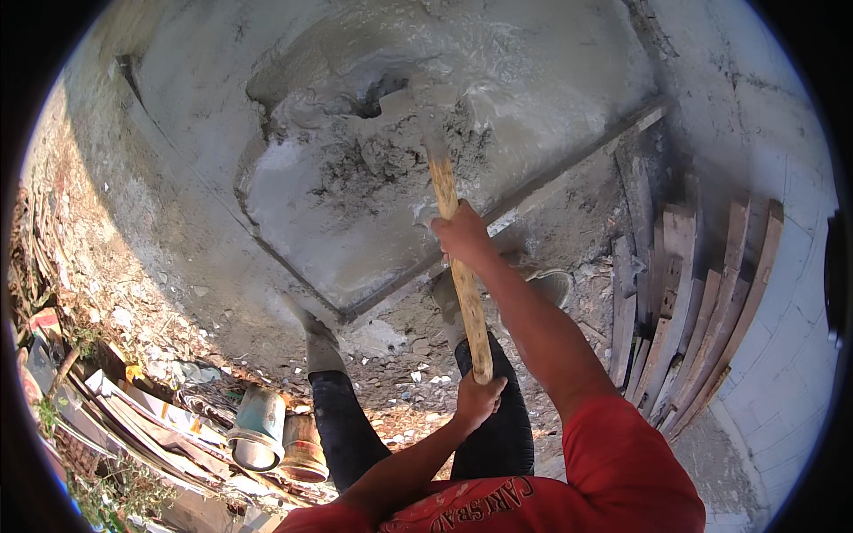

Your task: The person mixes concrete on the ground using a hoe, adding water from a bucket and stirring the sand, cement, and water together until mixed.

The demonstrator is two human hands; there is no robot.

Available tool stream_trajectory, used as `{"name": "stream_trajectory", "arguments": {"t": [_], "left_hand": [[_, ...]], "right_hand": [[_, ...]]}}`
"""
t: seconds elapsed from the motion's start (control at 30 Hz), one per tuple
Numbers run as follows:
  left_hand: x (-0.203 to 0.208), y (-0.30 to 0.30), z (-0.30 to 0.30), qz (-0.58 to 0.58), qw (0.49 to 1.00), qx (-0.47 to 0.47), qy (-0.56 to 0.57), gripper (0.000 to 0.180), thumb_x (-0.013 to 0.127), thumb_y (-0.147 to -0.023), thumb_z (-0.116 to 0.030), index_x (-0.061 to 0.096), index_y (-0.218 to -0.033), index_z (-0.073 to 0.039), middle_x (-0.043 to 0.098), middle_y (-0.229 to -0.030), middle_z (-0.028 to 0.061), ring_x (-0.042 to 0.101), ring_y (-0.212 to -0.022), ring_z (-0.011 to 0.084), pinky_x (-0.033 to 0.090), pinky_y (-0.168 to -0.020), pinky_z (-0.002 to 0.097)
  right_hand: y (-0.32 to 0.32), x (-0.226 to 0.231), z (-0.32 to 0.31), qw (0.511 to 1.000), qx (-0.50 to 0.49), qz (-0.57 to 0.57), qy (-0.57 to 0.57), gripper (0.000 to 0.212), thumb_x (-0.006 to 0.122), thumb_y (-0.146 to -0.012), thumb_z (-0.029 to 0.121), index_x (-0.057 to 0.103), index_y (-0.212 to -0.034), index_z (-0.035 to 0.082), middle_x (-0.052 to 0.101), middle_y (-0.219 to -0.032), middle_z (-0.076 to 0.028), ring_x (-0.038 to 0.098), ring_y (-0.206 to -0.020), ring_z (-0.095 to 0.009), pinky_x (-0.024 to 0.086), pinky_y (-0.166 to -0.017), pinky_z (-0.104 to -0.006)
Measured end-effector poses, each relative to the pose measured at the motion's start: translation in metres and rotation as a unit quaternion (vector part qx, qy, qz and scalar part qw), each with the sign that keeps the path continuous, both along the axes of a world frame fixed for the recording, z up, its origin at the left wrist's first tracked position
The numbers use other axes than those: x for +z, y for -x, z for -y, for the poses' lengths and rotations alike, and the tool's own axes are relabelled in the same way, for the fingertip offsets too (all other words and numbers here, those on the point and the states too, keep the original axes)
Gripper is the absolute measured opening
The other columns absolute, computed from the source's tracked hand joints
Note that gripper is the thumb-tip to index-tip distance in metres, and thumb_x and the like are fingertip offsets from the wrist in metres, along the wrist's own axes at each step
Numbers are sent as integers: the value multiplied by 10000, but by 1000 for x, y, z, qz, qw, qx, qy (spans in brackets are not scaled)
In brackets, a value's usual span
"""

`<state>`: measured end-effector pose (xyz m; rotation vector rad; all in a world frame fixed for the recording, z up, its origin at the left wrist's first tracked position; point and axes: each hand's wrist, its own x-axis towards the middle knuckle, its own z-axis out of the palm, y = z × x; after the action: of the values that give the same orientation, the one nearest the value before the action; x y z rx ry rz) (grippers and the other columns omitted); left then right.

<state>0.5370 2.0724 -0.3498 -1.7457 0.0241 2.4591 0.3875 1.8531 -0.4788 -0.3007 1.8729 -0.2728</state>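
My right hand (464,233) is wrapped around the middle of a long wooden handle (466,298). Lower down, my left hand (480,400) grips its near end. At its far end the handle runs into a grey-coated tool head (400,102), a hoe or shovel blade; the mortar hides its exact shape. This head rests in wet grey mortar (320,213), beside a lumpy, drier heap (364,169). A dark hollow shows just left of the blade. The mortar lies in a shallow bed edged by dark, straight boards (569,164).
My boots (322,346) stand on rubble-strewn ground at the bed's near corner. Several wooden planks (702,302) lean on the right, by a pale tiled surface (773,355). Two dirty buckets (258,431) lie at lower left, near scrap wood (151,426) and weeds.
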Motion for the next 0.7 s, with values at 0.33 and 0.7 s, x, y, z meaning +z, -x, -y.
{"name": "stream_trajectory", "arguments": {"t": [0.33,0.7], "left_hand": [[-142,-19,206,-33,769,-436,466,327,652,-770,-191,679,-1024,12,684,-932,278,678,-880,429,531,-787,494],[-37,-350,183,102,711,-580,384,220,690,-807,-244,689,-992,-125,704,-857,201,681,-844,415,543,-751,516]], "right_hand": [[122,-48,48,890,-423,-57,158,211,657,-897,136,516,-774,37,496,-660,-39,521,-511,-171,479,-482,-345],[-208,9,-49,738,-650,158,92,168,632,-914,86,472,-865,97,479,-663,-3,497,-530,-146,480,-523,-363]]}}
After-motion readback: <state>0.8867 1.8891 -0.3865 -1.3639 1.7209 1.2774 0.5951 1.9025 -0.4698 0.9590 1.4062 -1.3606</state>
